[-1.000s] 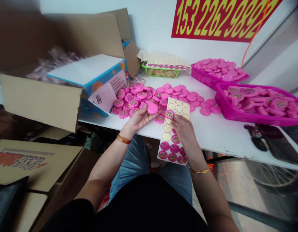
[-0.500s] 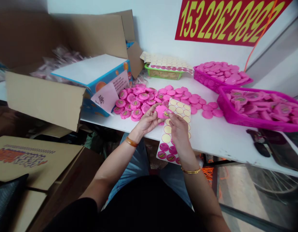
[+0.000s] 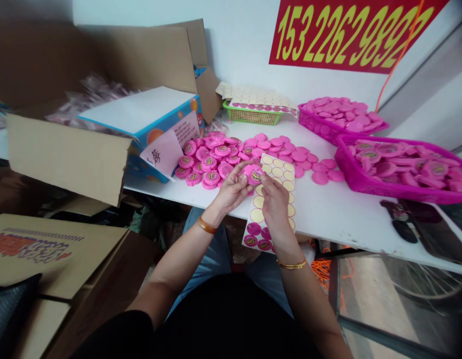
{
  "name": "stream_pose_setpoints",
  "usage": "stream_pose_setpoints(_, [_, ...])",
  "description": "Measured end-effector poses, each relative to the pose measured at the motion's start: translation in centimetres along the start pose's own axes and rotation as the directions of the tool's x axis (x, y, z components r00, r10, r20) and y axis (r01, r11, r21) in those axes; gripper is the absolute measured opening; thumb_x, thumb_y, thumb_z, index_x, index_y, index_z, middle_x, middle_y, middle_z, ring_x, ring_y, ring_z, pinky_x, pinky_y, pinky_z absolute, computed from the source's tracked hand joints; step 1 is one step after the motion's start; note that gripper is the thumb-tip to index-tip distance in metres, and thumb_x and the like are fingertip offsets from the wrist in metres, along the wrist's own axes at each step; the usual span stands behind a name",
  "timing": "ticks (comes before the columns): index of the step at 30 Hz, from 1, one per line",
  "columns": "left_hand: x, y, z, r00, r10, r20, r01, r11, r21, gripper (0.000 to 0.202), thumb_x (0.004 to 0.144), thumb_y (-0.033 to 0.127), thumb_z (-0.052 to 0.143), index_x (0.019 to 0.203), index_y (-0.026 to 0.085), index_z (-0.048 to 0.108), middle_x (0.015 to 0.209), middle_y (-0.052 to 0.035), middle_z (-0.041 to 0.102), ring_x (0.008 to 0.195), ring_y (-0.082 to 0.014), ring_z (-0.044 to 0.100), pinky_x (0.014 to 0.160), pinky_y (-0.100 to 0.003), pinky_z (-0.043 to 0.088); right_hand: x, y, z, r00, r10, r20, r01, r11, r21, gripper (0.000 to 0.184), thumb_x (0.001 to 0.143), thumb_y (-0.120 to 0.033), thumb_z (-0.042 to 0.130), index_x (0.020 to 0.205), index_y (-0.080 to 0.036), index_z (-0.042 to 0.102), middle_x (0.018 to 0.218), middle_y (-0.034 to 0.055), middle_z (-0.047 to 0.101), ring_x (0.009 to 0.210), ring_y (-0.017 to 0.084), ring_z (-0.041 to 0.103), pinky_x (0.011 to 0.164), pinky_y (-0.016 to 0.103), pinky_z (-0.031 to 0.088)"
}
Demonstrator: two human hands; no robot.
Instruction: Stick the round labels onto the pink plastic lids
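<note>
Left hand [image 3: 233, 188] is being kept closed around a pink round case [image 3: 249, 171], which is being gripped at its rim by thumb and fingers and is being held just above the near edge of the white table [image 3: 346, 209]. The right hand [image 3: 275, 202] is being held against the case from the other side, its fingers being drawn together, and its fingertips [image 3: 264, 182] are being pressed on a round sticker [image 3: 256, 175] at the case's face. Whether the sticker is lying fully flat cannot be told.

Beneath both hands a sticker sheet [image 3: 287, 182] is being partly covered, and its lower end is being left hanging over the table edge. Just beyond the left hand a heap of labelled cases [image 3: 210, 159] is being borne by the table, and beside it, to the right, a spread of plain pink cases [image 3: 294, 152].

More cases are being kept in a near pink basket [image 3: 350, 177] and a far pink basket [image 3: 309, 119] at the right. Further sticker sheets are being carried on a green basket [image 3: 251, 117] by the wall. A blue box [image 3: 141, 112] is being propped in an open cardboard carton [image 3: 66, 154] at the left.
</note>
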State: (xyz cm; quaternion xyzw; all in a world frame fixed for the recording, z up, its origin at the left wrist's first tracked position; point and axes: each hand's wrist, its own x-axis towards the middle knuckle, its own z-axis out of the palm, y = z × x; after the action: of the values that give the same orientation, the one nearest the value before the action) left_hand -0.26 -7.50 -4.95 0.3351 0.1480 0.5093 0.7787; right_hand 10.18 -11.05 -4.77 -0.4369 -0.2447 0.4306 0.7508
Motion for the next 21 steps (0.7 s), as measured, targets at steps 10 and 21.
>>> stream_pose_setpoints(10, [0.07, -0.3, 0.36, 0.997, 0.055, 0.057, -0.057, 0.998, 0.035, 0.052, 0.073, 0.018, 0.076, 0.121, 0.023, 0.057, 0.076, 0.0021, 0.065, 0.075, -0.0097, 0.064, 0.085, -0.026, 0.051, -0.04, -0.06, 0.33, 0.998, -0.063, -0.029, 0.065, 0.996, 0.054, 0.01, 0.06, -0.026, 0.076, 0.067, -0.022, 0.07, 0.074, -0.0022, 0.07, 0.075, 0.014, 0.061, 0.074, 0.03, 0.049])
stream_pose_setpoints(21, [-0.16, -0.69, 0.57, 0.998, 0.061, 0.027, -0.062, 0.997, 0.045, 0.053, 0.074, 0.019, 0.075, 0.123, 0.026, 0.057, 0.071, 0.0043, 0.061, 0.071, -0.008, 0.062, 0.086, -0.024, 0.05, -0.15, 0.61, 0.34, 0.973, -0.203, -0.108, 0.198, 0.979, -0.058, 0.01, 0.063, -0.027, 0.076, 0.071, -0.021, 0.072, 0.085, 0.0013, 0.069, 0.085, 0.016, 0.062, 0.083, 0.033, 0.05])
